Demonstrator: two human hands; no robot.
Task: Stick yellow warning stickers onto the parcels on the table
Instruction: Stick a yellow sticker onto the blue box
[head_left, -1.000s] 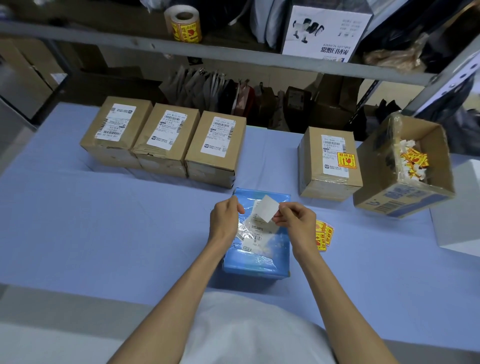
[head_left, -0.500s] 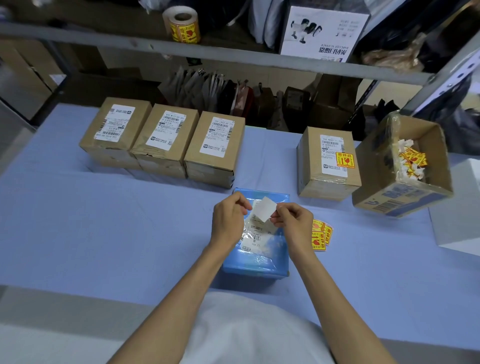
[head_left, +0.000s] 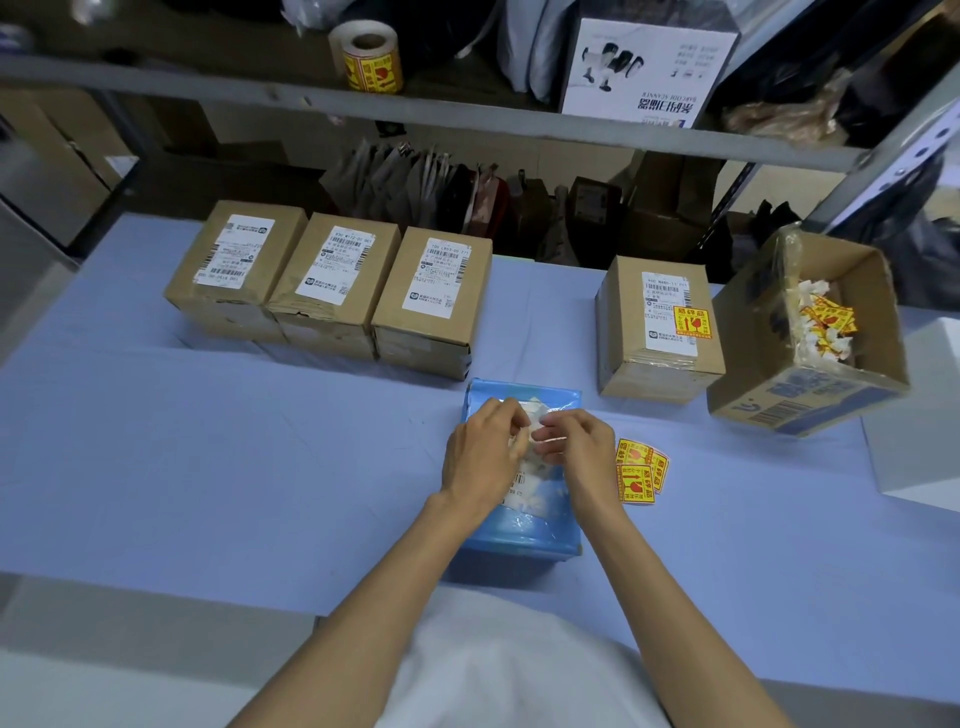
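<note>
A blue plastic-wrapped parcel (head_left: 522, 530) lies on the table in front of me. Both hands hover over its top, fingers together on a small white paper piece (head_left: 535, 410). My left hand (head_left: 483, 454) pinches it from the left, my right hand (head_left: 576, 449) from the right. Loose yellow warning stickers (head_left: 640, 470) lie on the table just right of the parcel. Three brown parcels (head_left: 332, 286) with white labels stand in a row at the back left. A fourth brown parcel (head_left: 657, 327) at the back right carries a yellow sticker (head_left: 692, 322).
An open cardboard box (head_left: 810, 395) at the right holds crumpled backing papers and yellow stickers. A white box (head_left: 919, 415) sits at the far right edge. A sticker roll (head_left: 370, 57) stands on the shelf above. The table has a blue cover (head_left: 208, 457).
My hands have drawn closer together and lower over the blue parcel. The white paper, held up flat between them before, is now bunched between my fingers.
</note>
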